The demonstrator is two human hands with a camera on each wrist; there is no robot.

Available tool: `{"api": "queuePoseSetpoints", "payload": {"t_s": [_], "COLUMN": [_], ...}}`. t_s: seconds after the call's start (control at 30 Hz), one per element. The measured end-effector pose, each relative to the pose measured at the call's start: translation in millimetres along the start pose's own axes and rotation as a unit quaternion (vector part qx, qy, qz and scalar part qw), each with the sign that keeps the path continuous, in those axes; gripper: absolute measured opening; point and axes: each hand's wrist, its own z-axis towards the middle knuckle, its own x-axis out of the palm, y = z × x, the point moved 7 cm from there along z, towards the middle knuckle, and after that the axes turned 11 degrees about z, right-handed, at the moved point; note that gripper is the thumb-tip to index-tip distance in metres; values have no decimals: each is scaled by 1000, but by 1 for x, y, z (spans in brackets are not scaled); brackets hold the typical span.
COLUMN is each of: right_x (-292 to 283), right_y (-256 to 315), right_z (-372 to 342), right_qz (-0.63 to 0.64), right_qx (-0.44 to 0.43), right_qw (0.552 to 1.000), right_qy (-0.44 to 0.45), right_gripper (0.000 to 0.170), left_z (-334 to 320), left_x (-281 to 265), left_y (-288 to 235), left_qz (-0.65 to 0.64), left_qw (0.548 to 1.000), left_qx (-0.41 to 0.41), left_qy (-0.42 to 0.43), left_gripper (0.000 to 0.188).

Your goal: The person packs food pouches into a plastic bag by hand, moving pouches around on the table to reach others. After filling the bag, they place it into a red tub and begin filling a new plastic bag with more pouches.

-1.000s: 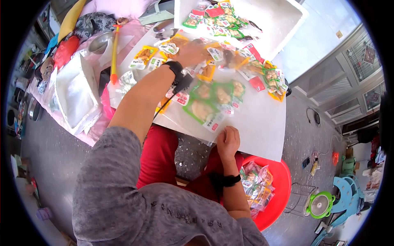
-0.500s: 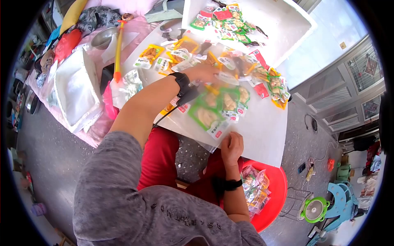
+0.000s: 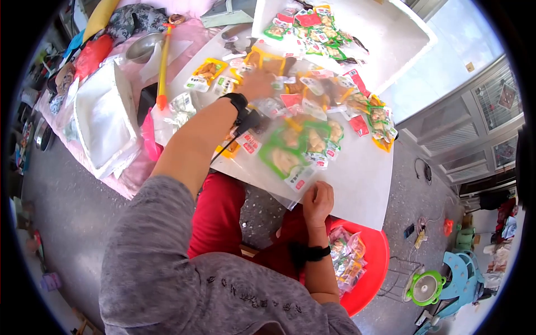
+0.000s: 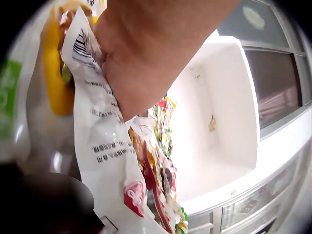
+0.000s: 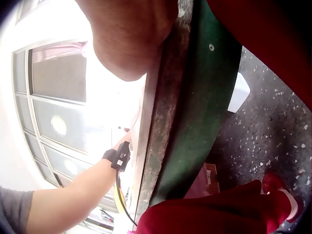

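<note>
My left hand (image 3: 257, 85) reaches over a spread of printed food packets, near a yellow-edged packet (image 3: 206, 71). In the left wrist view, a white packet back (image 4: 100, 112) with a barcode runs right along the hand (image 4: 141, 53) and hides its fingers, so I cannot tell whether they grip it. A large clear plastic bag (image 3: 262, 173) lies at the near edge, several green-edged packets (image 3: 285, 159) showing through it. My right hand (image 3: 318, 201) rests at the table edge beside the bag's corner, fingers loosely curled. Only its heel (image 5: 131, 48) shows in the right wrist view.
A white foam box (image 3: 385, 39) holding more packets stands at the back of the white table (image 3: 363, 178). Another foam box (image 3: 103, 120) is on the left. Below the near edge sits a red basin (image 3: 374, 268) with packets. A green fan (image 3: 425, 287) stands to the right.
My left hand moves right over the packets, then back left and away from me, uncovering packets with a red label. The right hand stays by the table edge.
</note>
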Motion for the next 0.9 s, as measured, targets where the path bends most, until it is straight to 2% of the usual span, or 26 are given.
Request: {"api": "queuePoseSetpoints", "payload": {"t_s": [0.07, 0.27, 0.37, 0.47, 0.57, 0.67, 0.77, 0.9], "right_x": [1, 2, 2, 1, 0, 0, 0, -1], "right_y": [-2, -5, -4, -6, -5, -2, -4, -5], "right_z": [0, -3, -3, -3, -3, -2, -4, -5], "right_qz": [-1, -9, -6, -7, -5, 0, -4, -18], "right_qx": [-7, -13, -5, 1, -1, -6, -7, 7], "right_qw": [1000, 1000, 1000, 1000, 1000, 1000, 1000, 1000], "right_qy": [-3, -6, 1, 1, -3, -5, -8, -4], "right_gripper": [12, 13, 12, 12, 11, 11, 10, 11], "left_z": [-12, -14, -18, -18, -27, -35, -50, -100], "left_x": [-7, -3, -7, -10, -28, -37, -48, -68], "left_y": [-24, -53, -55, -49, -37, -14, 10, 49], "left_qz": [5, -63, -52, -28, -95, -70, -78, -101], "left_qw": [998, 988, 988, 995, 987, 990, 975, 975], "left_qx": [30, 144, 143, 93, 115, 71, 89, 39], "left_qy": [63, -1, -34, 28, -60, -101, -190, -193], "left_gripper": [37, 27, 26, 29, 29, 28, 27, 26]}}
